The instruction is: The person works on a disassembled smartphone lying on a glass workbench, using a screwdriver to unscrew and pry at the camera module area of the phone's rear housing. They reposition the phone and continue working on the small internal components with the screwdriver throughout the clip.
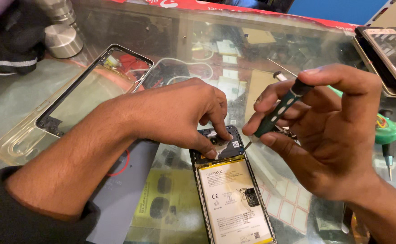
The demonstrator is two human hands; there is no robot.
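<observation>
Closest to the person lies an opened phone [232, 199] with its back cover off, flat on the glass tabletop [21, 95]. Its big pale battery [232, 205] with a yellow edge shows in the middle. Under the phone there is a yellow-green paper [166, 203] and a grey card [121, 185]. At the top end of the phone, the left hand [180, 115] bends down, and its thumb and first finger are pressed together, pinching a small silver part [216, 141] on the phone. Just beside it, the right hand [324, 131] is curled around a dark green screwdriver [281, 108]. The thumb and fingers grip the handle, and the first finger rests on its top end. The thin metal tip points down and touches the phone's top right edge. Off to the right lies another green tool [388, 133] with a round handle. To the left, a little farther away, lie a clear phone case [19, 144] and an empty phone frame [94, 90]. Farther back on the left stands a shiny metal thing [62, 31]. At the far right lie two more phones [390, 54] stacked together.
</observation>
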